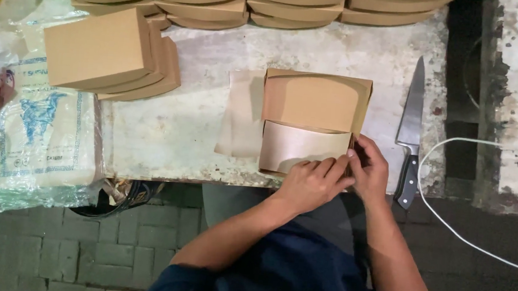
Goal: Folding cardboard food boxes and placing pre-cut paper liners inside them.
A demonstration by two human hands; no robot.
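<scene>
At the surface's (167, 138) near edge: open brown cardboard box (310, 122), left hand (312, 183) pressed flat on its front flap, right hand (369, 166) pinching its right corner. Knife (410, 133) just right.

1. The light is uneven: the pale bench (180, 127) top is the brightest zone, lit from overhead, while the brick floor (78, 248) below it lies in dim shade.
2. The open cardboard box (315, 100) casts a soft shadow leftward onto the paper beside it, so the light comes somewhat from the right.
3. Mild glare shows on the knife (410, 114) blade and on the plastic bag (37, 140) at the left.
4. The picture is fairly sharp at the centre; the corners darken and soften, and dark clothing at the bottom loses detail.
5. Both hands look slightly soft-edged.
</scene>
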